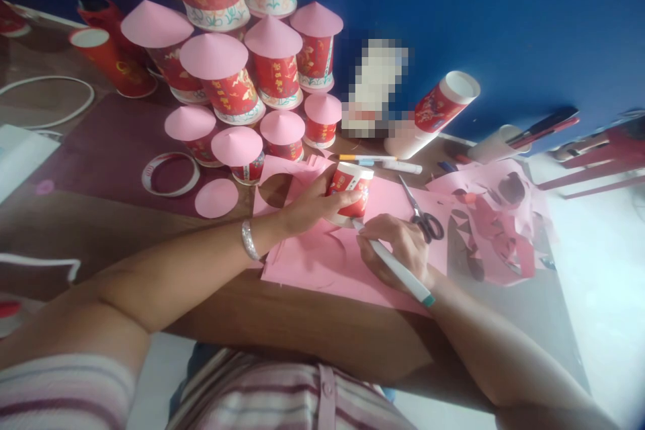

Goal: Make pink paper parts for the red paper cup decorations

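My left hand [315,205] is closed around a small red paper cup [347,183], which stands on a stack of pink paper [302,262]. In my right hand [396,245] is a white marker [400,269] with a green end. The marker's tip meets the paper close to the base of the cup. Scissors [422,215] with dark handles lie just beyond my right hand. A pink paper circle [216,198] rests on the table to the left of my left hand.
Several red cups with pink cone tops [236,146] stand at the back left, beside a white ring [170,175]. Pink paper scraps [504,228] cover the right side. Behind the table rises a blue wall [478,7]. A red-and-white tube [443,104] leans near it.
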Motion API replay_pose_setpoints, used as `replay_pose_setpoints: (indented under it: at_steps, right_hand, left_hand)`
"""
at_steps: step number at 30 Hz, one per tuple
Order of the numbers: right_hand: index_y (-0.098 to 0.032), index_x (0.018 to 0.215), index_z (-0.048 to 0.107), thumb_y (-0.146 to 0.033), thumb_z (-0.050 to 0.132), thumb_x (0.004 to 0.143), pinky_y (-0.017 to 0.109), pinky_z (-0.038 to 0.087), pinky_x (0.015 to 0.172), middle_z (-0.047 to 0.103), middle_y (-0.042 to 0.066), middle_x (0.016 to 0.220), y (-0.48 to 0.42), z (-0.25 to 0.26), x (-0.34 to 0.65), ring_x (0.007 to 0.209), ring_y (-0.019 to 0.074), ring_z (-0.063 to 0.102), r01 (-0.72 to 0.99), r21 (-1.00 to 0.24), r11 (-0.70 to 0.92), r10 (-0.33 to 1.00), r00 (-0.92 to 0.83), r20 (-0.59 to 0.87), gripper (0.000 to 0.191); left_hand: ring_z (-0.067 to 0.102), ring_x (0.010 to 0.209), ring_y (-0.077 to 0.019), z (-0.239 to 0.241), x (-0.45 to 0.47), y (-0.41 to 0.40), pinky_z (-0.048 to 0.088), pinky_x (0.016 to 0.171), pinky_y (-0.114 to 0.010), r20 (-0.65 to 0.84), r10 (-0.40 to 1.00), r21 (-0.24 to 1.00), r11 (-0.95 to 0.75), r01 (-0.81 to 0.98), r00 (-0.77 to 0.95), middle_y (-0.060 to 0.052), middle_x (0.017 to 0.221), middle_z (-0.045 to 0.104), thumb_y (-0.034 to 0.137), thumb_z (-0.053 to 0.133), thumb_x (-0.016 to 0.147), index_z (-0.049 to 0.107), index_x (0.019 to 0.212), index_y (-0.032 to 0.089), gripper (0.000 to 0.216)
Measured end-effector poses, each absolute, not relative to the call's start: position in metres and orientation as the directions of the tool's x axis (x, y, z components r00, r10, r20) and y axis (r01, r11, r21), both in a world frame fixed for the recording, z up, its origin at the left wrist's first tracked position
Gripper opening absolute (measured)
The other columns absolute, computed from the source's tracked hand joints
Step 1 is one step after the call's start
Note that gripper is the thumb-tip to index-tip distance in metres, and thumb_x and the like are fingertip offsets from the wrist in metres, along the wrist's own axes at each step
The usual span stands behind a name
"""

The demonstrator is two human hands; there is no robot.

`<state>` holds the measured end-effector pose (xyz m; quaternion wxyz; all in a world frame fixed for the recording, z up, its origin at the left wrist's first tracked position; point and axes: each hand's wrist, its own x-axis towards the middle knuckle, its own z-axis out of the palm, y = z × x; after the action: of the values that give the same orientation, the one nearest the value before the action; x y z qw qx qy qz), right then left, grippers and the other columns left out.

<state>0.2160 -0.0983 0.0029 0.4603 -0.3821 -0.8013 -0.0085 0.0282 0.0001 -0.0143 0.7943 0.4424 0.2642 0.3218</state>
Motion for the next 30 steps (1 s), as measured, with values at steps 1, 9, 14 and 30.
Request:
replay_pose_setpoints:
  at_steps: [1,9,14,30]
  right_hand:
    - [-0.028,0.113,0.066,-0.006,0.074,0.101,0.025,0.062,0.06,0.079,-0.004,0.082,-0.0981,0.0029,0.2161,0.062,0.016,0.077,0.617,-0.341,0.709,0.606,-0.285,0.743,0.026]
    - [-0.028,0.116,0.065,-0.008,0.079,0.101,0.024,0.063,0.061,0.081,-0.003,0.085,-0.0964,0.0057,0.2176,0.064,0.0155,0.078,0.623,-0.323,0.713,0.603,-0.308,0.736,0.028]
    - [-0.027,0.115,0.064,-0.011,0.073,0.108,0.025,0.063,0.061,0.079,-0.003,0.084,-0.0962,0.0043,0.217,0.065,0.0155,0.078,0.64,-0.318,0.7,0.603,-0.291,0.743,0.02]
    - [-0.028,0.112,0.066,-0.009,0.073,0.105,0.026,0.06,0.059,0.08,-0.003,0.083,-0.0964,0.0025,0.2191,0.064,0.0161,0.078,0.669,-0.309,0.677,0.601,-0.259,0.756,0.021]
  left_hand:
    - [0.077,0.099,-0.0201,-0.0139,0.0283,0.0,0.069,0.079,-0.031,-0.133,0.746,0.875,0.397,-0.275,0.653,-0.005,0.113,0.076,0.054,0.102,0.086,0.065,0.121,0.022,0.06]
    - [0.079,0.101,-0.0242,-0.0153,0.0284,0.0007,0.072,0.079,-0.035,-0.139,0.746,0.891,0.381,-0.246,0.651,-0.006,0.112,0.075,0.058,0.104,0.083,0.065,0.12,0.022,0.065]
    - [0.078,0.1,-0.0245,-0.0166,0.0273,0.0012,0.071,0.078,-0.033,-0.15,0.737,0.887,0.396,-0.24,0.659,-0.007,0.109,0.075,0.062,0.103,0.084,0.067,0.117,0.021,0.064]
    - [0.077,0.101,-0.0232,-0.0104,0.0256,-0.0011,0.076,0.085,-0.04,-0.194,0.689,0.831,0.494,-0.257,0.698,-0.005,0.11,0.073,0.051,0.104,0.086,0.064,0.127,0.022,0.064]
